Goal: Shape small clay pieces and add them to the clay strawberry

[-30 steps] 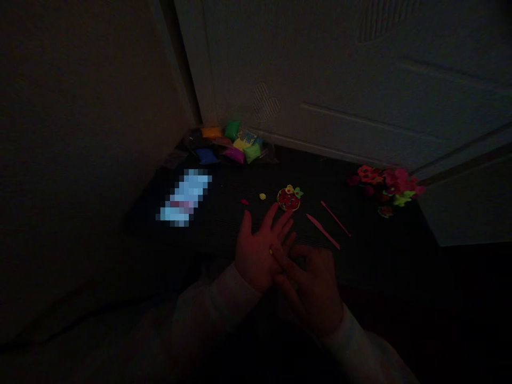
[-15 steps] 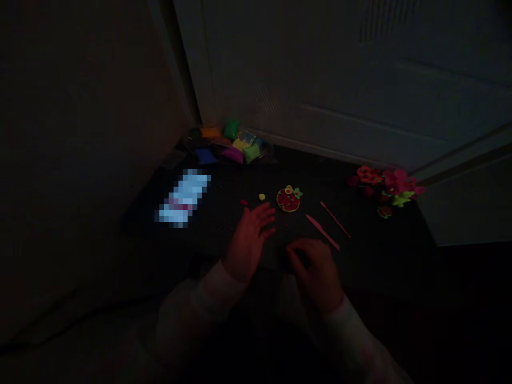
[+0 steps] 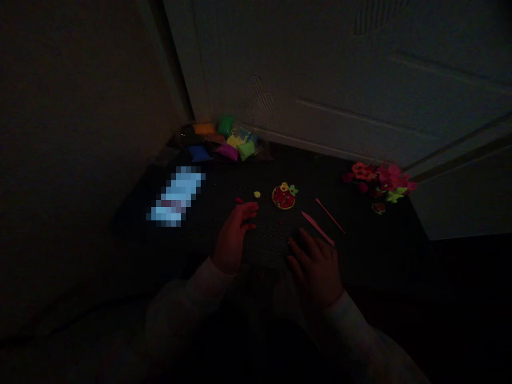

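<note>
My left hand is open over the dark table, fingers pointing right and nothing visible in them. Just beyond its fingers lie a small red clay piece and a small yellow clay piece. My right hand hovers palm down near the table's front edge, fingers apart and slightly bent, with nothing seen in them. Next to it lie a pink plastic clay knife and a thin pink stick tool. Between and beyond the hands sits a round red clay disc with a yellow rim and yellow and green flowers on top.
At the back left are several coloured clay packets in clear wrapping. A lit, blurred phone-like screen lies on the left. Pink, red and green clay flowers stand at the right end. A tiny red bit lies before the disc.
My right hand has opened from a pinch, its fingers now spreading toward the table. My left hand has turned slightly and its fingers have drawn closer together. The view has shifted a little.
</note>
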A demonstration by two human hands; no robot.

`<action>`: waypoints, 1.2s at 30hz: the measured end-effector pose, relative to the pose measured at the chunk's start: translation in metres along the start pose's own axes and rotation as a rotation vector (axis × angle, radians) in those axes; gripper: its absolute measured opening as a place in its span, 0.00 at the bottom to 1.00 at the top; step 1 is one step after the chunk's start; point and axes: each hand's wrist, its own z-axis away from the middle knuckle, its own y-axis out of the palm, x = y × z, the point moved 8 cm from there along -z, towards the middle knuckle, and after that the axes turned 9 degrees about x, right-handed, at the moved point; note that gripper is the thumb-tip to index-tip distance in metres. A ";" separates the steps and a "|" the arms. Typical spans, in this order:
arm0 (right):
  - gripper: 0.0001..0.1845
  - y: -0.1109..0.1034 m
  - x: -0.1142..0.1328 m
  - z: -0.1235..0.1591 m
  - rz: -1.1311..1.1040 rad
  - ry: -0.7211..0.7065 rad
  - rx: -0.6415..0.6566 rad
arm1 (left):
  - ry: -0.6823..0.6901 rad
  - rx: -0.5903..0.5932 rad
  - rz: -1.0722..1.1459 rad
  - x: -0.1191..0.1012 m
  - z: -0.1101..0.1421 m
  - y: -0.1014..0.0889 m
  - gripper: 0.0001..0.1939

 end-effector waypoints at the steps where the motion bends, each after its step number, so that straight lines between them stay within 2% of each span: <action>1: 0.17 0.000 0.001 0.000 -0.003 -0.006 0.010 | 0.006 0.008 -0.009 0.000 0.000 0.000 0.19; 4: 0.17 0.001 0.005 -0.001 -0.016 -0.048 0.046 | 0.037 0.034 -0.058 -0.001 0.000 -0.001 0.19; 8: 0.18 -0.001 0.000 -0.001 0.011 0.009 0.019 | 0.081 0.082 -0.229 -0.001 0.000 0.002 0.19; 12: 0.19 0.003 0.006 -0.001 0.001 -0.058 0.071 | 0.066 0.108 -0.337 -0.002 0.003 0.007 0.15; 15: 0.18 0.000 0.000 -0.001 0.019 0.009 0.046 | 0.060 0.142 -0.397 -0.003 0.006 0.013 0.11; 17: 0.19 0.001 0.002 -0.001 0.016 -0.010 0.070 | 0.073 0.185 -0.432 -0.003 0.007 0.018 0.09; 19: 0.19 0.004 0.004 0.000 0.004 -0.046 0.105 | 0.103 0.226 -0.482 -0.003 0.008 0.023 0.08; 22: 0.19 0.003 -0.001 0.001 0.017 0.014 0.075 | 0.193 0.286 -0.662 -0.005 0.011 0.031 0.08; 24: 0.20 0.004 0.000 0.001 0.018 0.005 0.079 | 0.242 0.312 -0.766 -0.005 0.012 0.035 0.09; 26: 0.20 0.007 0.004 0.001 0.001 -0.048 0.115 | 0.256 0.318 -0.801 -0.004 0.013 0.036 0.09; 30: 0.20 0.004 -0.002 0.001 0.018 0.025 0.083 | 0.277 0.331 -0.862 -0.002 0.013 0.037 0.08; 34: 0.20 0.007 0.002 0.001 -0.003 -0.049 0.105 | 0.295 0.353 -0.941 0.000 0.013 0.040 0.07; 36: 0.20 0.007 -0.004 0.001 -0.012 0.003 0.082 | 0.305 0.360 -0.984 0.000 0.013 0.041 0.07</action>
